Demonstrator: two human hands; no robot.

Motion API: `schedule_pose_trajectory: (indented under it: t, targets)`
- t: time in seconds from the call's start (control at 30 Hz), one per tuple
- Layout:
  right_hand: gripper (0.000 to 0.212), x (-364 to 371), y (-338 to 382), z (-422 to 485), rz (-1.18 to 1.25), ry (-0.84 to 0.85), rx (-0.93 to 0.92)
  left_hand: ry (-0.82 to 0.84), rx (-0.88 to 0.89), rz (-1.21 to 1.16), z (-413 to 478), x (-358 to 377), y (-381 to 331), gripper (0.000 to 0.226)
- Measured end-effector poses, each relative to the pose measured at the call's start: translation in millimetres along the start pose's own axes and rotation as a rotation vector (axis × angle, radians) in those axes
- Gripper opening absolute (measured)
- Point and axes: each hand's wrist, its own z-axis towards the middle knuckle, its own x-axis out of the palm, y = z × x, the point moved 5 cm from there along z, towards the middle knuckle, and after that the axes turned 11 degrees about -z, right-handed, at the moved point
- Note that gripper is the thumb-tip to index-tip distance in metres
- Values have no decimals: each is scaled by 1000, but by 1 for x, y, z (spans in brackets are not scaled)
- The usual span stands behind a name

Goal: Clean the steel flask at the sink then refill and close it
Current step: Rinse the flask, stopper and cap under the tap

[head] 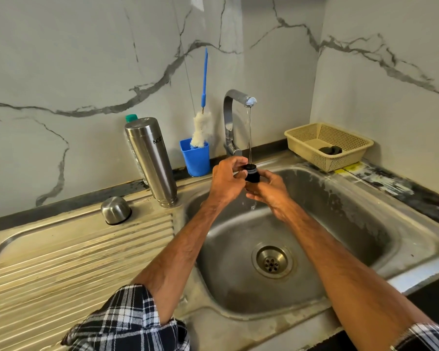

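The steel flask [151,158] stands upside down on the draining board, left of the sink basin [339,206]. Its steel cup lid [116,210] lies mouth down further left. Over the basin, my left hand [227,181] and my right hand [270,191] both hold the black inner stopper [251,174] under the thin stream of water running from the tap [234,115]. Water drips off below my hands.
A blue cup [195,158] holding a blue-handled bottle brush [202,127] stands by the wall behind the sink. A green-capped bottle [131,118] peeks out behind the flask. A beige plastic basket [328,145] with a dark object sits at the back right.
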Motion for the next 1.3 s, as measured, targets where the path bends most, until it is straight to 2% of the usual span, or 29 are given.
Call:
schedule_pose_trajectory:
  t: [0.17,0.3,0.43,0.6,0.77,1.0,1.13,1.3]
  targets:
    - [46,-7,-6,5,-177,-111,-6,19,-58,56,4,0,4,30]
    - [44,-6,-7,5,-199,-121,-14,-1,-106,38,18,-7,-2,45]
    - [42,-6,-7,7,-170,-127,-24,54,-130,97,35,-5,-10,66]
    - [45,-7,-6,10,-178,-140,-33,87,-194,65,48,-1,0,67]
    - [59,-9,-8,11,-176,-149,-26,169,-211,80,53,1,3,84]
    - [53,-11,-3,8,-200,-164,-54,281,-230,214,70,4,6,61]
    - [44,-13,2,4,-247,-192,-89,350,-279,201,55,1,5,82]
    - [45,-14,11,0,-350,-247,-134,201,-290,100,11,-6,-3,50]
